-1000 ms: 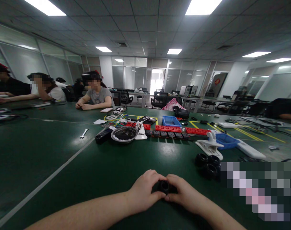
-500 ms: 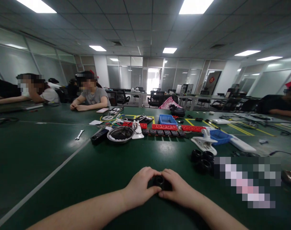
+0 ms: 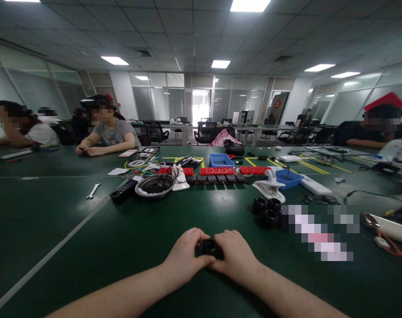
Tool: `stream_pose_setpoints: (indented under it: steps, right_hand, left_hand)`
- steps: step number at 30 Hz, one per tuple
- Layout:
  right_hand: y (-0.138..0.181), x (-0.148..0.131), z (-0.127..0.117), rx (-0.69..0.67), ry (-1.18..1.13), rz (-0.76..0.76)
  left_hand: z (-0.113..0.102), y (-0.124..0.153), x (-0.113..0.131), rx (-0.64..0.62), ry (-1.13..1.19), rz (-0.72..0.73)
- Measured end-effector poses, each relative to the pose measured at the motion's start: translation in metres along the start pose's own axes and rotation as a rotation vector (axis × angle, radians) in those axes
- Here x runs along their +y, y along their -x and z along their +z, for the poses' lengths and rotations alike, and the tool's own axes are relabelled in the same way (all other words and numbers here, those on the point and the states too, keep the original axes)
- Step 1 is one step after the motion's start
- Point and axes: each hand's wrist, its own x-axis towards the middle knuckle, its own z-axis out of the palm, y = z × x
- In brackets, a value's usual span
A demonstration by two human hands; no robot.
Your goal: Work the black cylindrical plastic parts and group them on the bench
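Observation:
Low in the middle of the view, a black round piece with a hole in its top [image 3: 210,245] is held close to the table. My left hand [image 3: 183,254] is closed on its left side, thumb in front and fingers behind. From the other side my right hand [image 3: 238,252] grips the same piece, its thumb near the left thumb. The hands hide most of its sides. Several similar black hollow pieces [image 3: 268,217] stand in a cluster to the right, beyond my right hand.
A white clip stand [image 3: 270,189] and a blue tray [image 3: 287,178] are at the right. Farther off lie red socket strips [image 3: 217,170], another blue tray [image 3: 221,161] and a round metal dish [image 3: 154,192]. A wrench [image 3: 93,191] lies left; people sit around the table.
The view has turned slightly right, so the scene sits farther left. Both hands keep hold of the black piece; the right fingers cover a little more of its side.

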Motion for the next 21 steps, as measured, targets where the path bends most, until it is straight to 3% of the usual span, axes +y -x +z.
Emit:
stream_pose_setpoints:
  steps: [4, 11, 15, 21]
  right_hand:
    - [-0.001, 0.007, -0.004, 0.012, -0.140, -0.081]
    - [-0.009, 0.031, -0.007, -0.140, -0.464, -0.220]
    - [-0.009, 0.026, -0.002, -0.119, -0.401, -0.098]
    - [-0.003, 0.007, 0.003, -0.007, -0.094, -0.012]
  left_hand:
    - [-0.003, -0.001, -0.001, -0.030, 0.023, 0.073]
    - [-0.008, -0.002, -0.002, -0.089, 0.015, 0.158]
    - [-0.005, -0.001, -0.001, -0.068, 0.029, 0.114]
    - [-0.001, 0.000, -0.002, -0.004, -0.019, 0.039]
